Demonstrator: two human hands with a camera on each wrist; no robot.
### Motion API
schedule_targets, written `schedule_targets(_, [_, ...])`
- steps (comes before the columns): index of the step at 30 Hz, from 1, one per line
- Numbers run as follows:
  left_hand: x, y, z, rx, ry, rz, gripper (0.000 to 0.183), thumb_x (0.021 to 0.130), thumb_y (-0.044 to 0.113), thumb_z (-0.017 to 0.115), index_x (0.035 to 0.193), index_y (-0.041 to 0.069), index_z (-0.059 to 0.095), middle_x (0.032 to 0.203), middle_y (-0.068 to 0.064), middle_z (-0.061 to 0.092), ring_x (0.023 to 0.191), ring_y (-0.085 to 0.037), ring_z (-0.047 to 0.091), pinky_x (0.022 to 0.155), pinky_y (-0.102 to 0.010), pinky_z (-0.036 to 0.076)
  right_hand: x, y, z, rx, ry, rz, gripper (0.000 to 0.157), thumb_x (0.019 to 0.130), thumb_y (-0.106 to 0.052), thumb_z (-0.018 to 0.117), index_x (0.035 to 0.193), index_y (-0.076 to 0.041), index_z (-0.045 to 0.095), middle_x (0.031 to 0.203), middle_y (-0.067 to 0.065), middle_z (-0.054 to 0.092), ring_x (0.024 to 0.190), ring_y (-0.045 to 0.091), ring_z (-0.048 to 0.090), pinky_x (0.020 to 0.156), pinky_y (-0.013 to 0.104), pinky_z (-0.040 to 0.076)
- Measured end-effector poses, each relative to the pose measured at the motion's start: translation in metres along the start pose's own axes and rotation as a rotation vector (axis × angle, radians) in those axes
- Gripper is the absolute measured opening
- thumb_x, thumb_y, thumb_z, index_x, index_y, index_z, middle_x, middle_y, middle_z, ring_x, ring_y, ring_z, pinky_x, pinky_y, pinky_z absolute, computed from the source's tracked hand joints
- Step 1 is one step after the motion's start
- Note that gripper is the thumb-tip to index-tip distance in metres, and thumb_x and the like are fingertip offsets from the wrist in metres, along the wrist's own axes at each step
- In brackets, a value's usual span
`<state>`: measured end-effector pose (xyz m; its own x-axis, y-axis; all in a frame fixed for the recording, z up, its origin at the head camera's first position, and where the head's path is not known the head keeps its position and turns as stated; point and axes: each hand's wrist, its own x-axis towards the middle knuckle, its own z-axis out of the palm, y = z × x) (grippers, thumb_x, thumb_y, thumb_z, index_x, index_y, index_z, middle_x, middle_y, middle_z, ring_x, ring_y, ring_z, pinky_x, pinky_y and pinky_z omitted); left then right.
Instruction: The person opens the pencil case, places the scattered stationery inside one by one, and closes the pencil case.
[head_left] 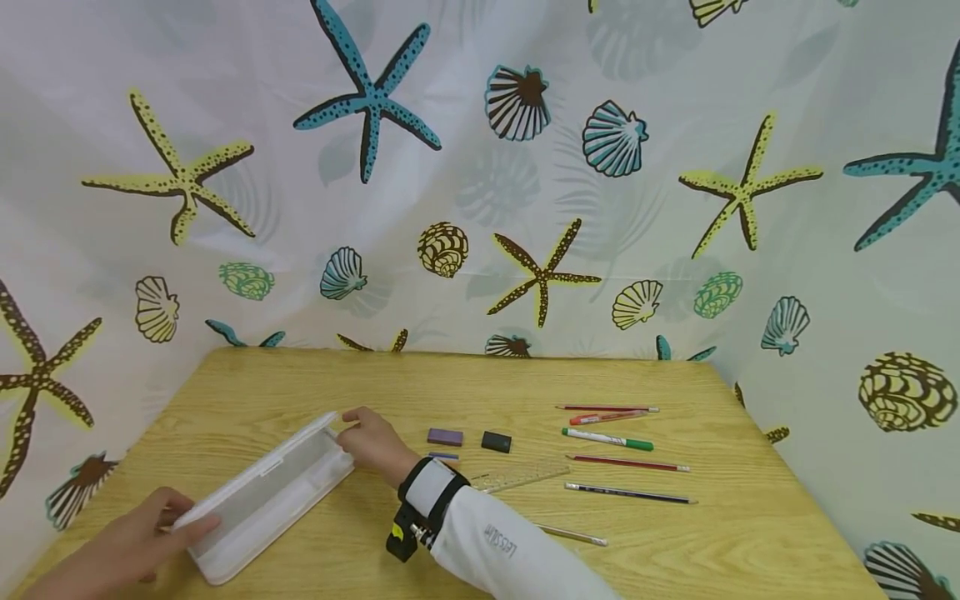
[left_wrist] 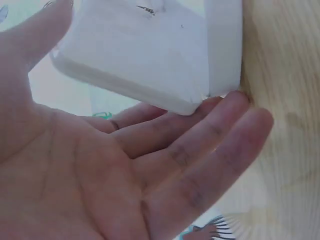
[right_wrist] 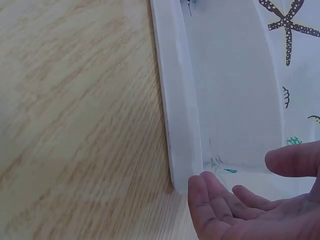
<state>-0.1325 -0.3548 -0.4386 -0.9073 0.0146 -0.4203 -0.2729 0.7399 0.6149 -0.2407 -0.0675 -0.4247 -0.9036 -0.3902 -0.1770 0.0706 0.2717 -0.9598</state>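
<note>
A long, white translucent pencil case (head_left: 262, 508) lies at the table's left with its hinged lid (head_left: 258, 462) raised. At its near end is my left hand (head_left: 123, 537). In the left wrist view that hand (left_wrist: 100, 160) has the palm spread, the fingers mostly straight against the case's end (left_wrist: 222, 60) and the thumb near the lid edge. My right hand (head_left: 375, 446) is at the far end. Seen from the right wrist, its loosely bent fingers (right_wrist: 215, 200) touch the end corner of the case (right_wrist: 182, 120), with the thumb apart beside the lid.
Right of the case lie a purple eraser (head_left: 445, 437), a black eraser (head_left: 496, 442) and a clear ruler (head_left: 525, 477). Farther right are a green-capped marker (head_left: 607, 439), a red pen (head_left: 606, 417) and several pencils (head_left: 630, 493). A patterned curtain (head_left: 480, 192) hangs behind the table.
</note>
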Motion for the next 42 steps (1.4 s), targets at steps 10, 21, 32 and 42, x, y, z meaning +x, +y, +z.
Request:
schedule_targets(10, [0.013, -0.013, -0.025, -0.327, -0.042, -0.064, 0.098, 0.106, 0.064, 0.015, 0.147, -0.025, 0.006, 0.122, -0.040, 0.055, 0.099, -0.031, 0.072, 0.079, -0.045, 0.059, 0.004, 0.003, -0.003, -0.064, 0.017, -0.020, 0.045, 0.097, -0.011, 0.058, 0.140, 0.003, 0.056, 0.128, 0.014, 0.064, 0.100, 0.018, 0.061, 0.081, 0.036, 0.053])
schedule_targets(21, [0.030, 0.000, -0.035, -0.363, 0.031, -0.105, 0.086, 0.108, 0.050, 0.005, 0.143, -0.028, 0.007, 0.102, -0.030, 0.062, 0.085, -0.032, 0.075, 0.077, -0.043, 0.060, 0.005, 0.002, -0.009, -0.106, 0.053, -0.002, 0.044, 0.097, -0.014, 0.061, 0.138, 0.002, 0.057, 0.132, 0.014, 0.062, 0.105, 0.019, 0.060, 0.088, 0.037, 0.052])
schedule_targets(32, [0.053, -0.018, -0.038, -0.371, 0.055, -0.232, 0.074, 0.110, 0.039, 0.005, 0.116, -0.026, 0.040, 0.076, -0.016, 0.072, 0.073, -0.028, 0.075, 0.070, -0.038, 0.060, 0.003, 0.002, -0.007, -0.082, 0.063, 0.022, 0.042, 0.098, -0.013, 0.062, 0.137, 0.002, 0.058, 0.127, 0.013, 0.063, 0.098, 0.018, 0.060, 0.085, 0.037, 0.054])
schedule_targets(42, [0.042, -0.026, -0.036, -0.416, 0.089, -0.214, 0.083, 0.109, 0.044, 0.006, 0.095, -0.020, 0.056, 0.072, -0.015, 0.071, 0.066, -0.027, 0.074, 0.065, -0.038, 0.060, 0.003, -0.001, 0.000, -0.075, 0.046, 0.031, 0.043, 0.096, -0.014, 0.063, 0.136, 0.000, 0.059, 0.121, 0.011, 0.065, 0.095, 0.017, 0.060, 0.080, 0.037, 0.054])
